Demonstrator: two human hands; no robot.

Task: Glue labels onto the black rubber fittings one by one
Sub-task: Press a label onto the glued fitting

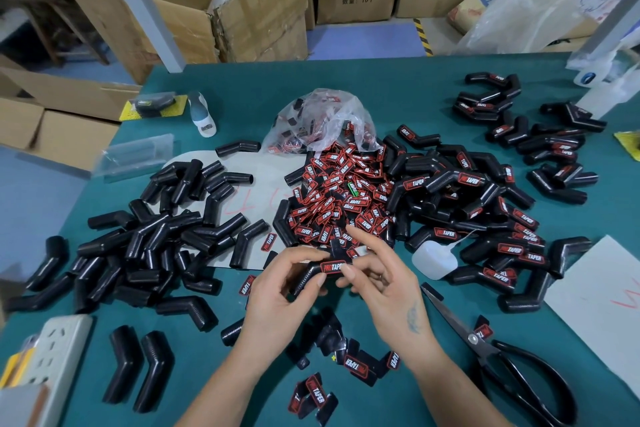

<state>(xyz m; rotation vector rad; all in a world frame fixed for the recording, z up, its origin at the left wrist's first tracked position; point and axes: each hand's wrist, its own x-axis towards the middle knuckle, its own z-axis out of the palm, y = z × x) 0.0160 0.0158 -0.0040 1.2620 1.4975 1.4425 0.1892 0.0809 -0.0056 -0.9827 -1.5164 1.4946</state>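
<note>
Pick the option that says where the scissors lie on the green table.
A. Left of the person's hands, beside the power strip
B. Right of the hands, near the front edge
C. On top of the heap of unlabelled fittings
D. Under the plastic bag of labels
B: the scissors lie on the table right of the right hand, blades pointing toward it.

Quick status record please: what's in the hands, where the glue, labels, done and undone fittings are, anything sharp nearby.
left hand: holds black rubber fitting, fingers curled round it
right hand: fingertips at label on the held fitting; grip unclear
glue bottle: lying on the green mat, right of the hands
loose labels pile: centre, spilling from plastic bag
unlabelled fittings: heap on the left
labelled fittings: heap on the right
scissors: near right, blades closed
</note>
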